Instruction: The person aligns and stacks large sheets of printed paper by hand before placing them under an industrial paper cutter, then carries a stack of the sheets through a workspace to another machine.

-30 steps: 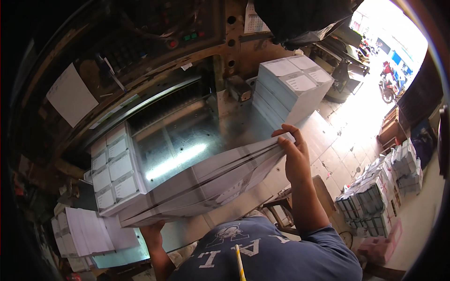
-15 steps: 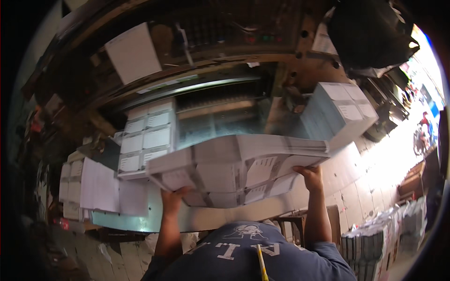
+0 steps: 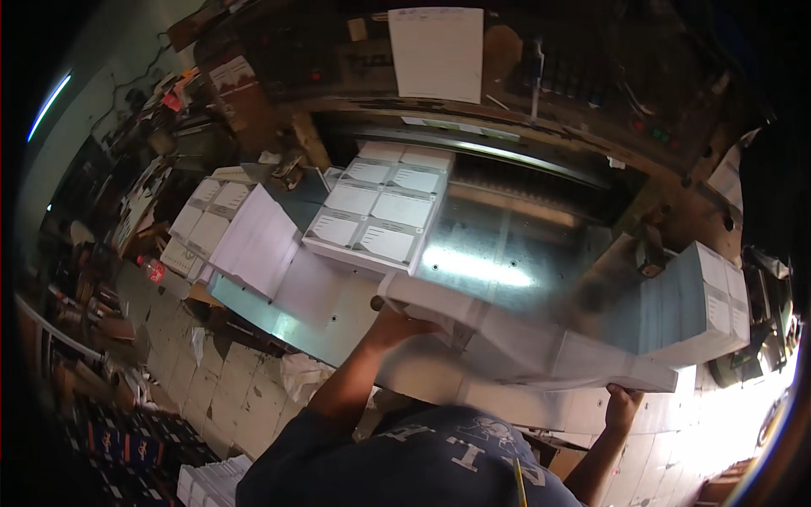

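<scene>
Between my hands hangs a thick stack of printed paper sheets (image 3: 524,346), bent, blurred by motion and over the near part of a metal machine table (image 3: 312,291). My left hand (image 3: 401,328) is closed on its left end; some of the fingers are hidden under the paper. At the lower right corner, my right hand (image 3: 623,404) grips the edge, thumb showing. Just beyond my left hand, a squared stack of printed sheets (image 3: 372,207) with a grid of labels lies flat on the table.
Left of the table sits another paper stack (image 3: 258,241), and one more (image 3: 701,304) stands at the right end. A dark machine front with a long metal bar (image 3: 541,156) spans the back. A white sheet (image 3: 437,55) rests on top. A bottle with a red label (image 3: 152,269) is far left.
The view has turned, so the machine appears farther right. The held stack has tilted, its right end lower, and its printed face no longer faces me. Both hands keep their grip.
</scene>
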Demonstrator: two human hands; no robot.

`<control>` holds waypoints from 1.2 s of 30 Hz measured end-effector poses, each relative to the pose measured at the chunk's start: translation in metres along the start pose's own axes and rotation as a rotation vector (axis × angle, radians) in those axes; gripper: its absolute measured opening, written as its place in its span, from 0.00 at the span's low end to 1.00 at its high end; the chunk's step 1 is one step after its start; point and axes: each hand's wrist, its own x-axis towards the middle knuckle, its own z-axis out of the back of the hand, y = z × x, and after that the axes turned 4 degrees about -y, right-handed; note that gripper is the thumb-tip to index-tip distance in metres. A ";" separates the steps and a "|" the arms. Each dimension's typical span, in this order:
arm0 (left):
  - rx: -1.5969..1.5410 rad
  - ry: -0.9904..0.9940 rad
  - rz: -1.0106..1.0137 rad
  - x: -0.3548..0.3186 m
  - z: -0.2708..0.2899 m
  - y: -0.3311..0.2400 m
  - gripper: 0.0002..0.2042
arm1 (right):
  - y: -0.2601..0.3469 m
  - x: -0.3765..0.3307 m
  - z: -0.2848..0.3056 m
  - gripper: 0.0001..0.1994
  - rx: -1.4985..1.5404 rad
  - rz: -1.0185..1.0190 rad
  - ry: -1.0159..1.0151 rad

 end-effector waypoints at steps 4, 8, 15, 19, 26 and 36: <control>-0.058 -0.034 0.023 0.002 -0.003 -0.011 0.29 | 0.012 -0.002 -0.011 0.35 -0.045 -0.039 -0.063; -0.129 -0.052 -0.082 -0.003 -0.002 -0.011 0.27 | -0.001 -0.003 0.010 0.37 -0.032 -0.061 0.042; -0.096 0.007 0.078 -0.002 -0.006 0.000 0.22 | 0.027 -0.011 -0.022 0.29 0.007 -0.009 -0.041; -0.009 -0.066 -0.010 -0.008 -0.002 0.005 0.20 | 0.023 -0.008 -0.017 0.26 -0.005 -0.152 0.001; 0.238 -0.090 -0.047 0.000 0.002 0.019 0.18 | 0.017 -0.005 -0.023 0.23 -0.032 -0.139 0.018; -0.077 0.133 0.515 0.039 -0.030 0.043 0.17 | 0.021 0.025 -0.029 0.24 -0.396 -0.419 -0.142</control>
